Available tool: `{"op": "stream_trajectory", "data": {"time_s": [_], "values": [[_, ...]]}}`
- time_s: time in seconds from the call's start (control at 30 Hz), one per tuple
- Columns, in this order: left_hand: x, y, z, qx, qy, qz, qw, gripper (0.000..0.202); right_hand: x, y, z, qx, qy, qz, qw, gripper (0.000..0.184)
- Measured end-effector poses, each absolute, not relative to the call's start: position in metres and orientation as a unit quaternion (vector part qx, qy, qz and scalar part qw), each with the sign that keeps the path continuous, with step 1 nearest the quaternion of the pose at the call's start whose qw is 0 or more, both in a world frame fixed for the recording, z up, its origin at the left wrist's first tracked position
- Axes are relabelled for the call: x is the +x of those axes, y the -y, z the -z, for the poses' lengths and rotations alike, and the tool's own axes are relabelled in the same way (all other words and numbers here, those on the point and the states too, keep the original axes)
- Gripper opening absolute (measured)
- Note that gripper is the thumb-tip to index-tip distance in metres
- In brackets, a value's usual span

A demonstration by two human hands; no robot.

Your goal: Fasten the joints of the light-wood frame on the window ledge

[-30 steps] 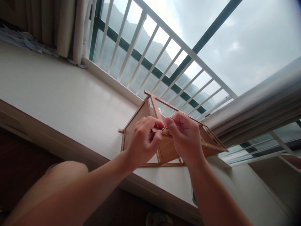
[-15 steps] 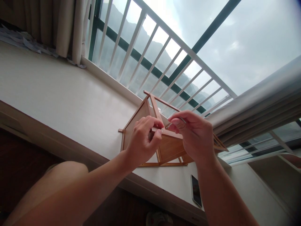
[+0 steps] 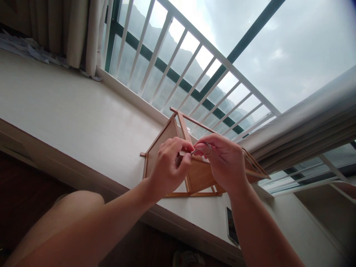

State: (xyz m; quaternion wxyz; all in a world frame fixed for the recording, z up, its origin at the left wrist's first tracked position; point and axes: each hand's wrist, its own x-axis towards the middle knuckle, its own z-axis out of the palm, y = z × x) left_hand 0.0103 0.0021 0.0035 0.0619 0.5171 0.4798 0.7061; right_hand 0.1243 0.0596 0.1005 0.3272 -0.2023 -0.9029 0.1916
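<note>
Wooden frame: one piece, with panels and slim bars; rested on the window ledge, its lower bar near the front edge. Landmark for this list.
Left hand: yours, at the near side of the frame; thumb and forefinger pinched round a corner of its wood. Any small part between the fingertips was too small to tell.
Right hand: yours, in front of the frame's right part; thumb and fingers pinched a metal tool.
Metal tool: slim, seemingly bent; its tip met your left fingertips at the frame's corner.
Phone: on the ledge, nearer you than the frame and to its right, just beside your right forearm.
Railing: white, behind the frame.
Curtains: one well left of the frame, another to its right.
Risk, tip: could skid into your fingertips or mark the wood, likely through a shallow seat or slanted push.
Risk, frame: could shift toward the edge if your left pinch slackened under pressure.
Risk, phone: could be nudged off by your forearm.
</note>
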Motion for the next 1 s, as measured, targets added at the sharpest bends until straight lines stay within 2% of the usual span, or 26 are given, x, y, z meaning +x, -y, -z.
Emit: {"op": "stream_trajectory", "data": {"time_s": [0.2,0.47,0.6,0.77,1.0], "values": [[0.011,-0.002,-0.004,0.514,-0.472,-0.714,0.060,0.013,0.124,-0.065,-0.097,-0.196,0.892,-0.256,0.317,0.012],[0.011,-0.002,-0.003,0.512,-0.474,-0.713,0.068,0.013,0.123,-0.057,-0.101,-0.244,0.902,-0.197,0.297,0.018],[0.011,-0.003,-0.002,0.514,-0.471,-0.713,0.070,0.012,0.123,-0.056,-0.099,-0.263,0.895,-0.208,0.294,0.022],[0.011,-0.004,-0.003,0.515,-0.474,-0.711,0.068,0.012,0.130,-0.061,-0.103,-0.226,0.908,-0.253,0.244,0.018],[0.011,-0.003,-0.003,0.511,-0.474,-0.713,0.069,0.012,0.137,-0.063,-0.120,-0.167,0.953,-0.175,0.183,0.019]]}}
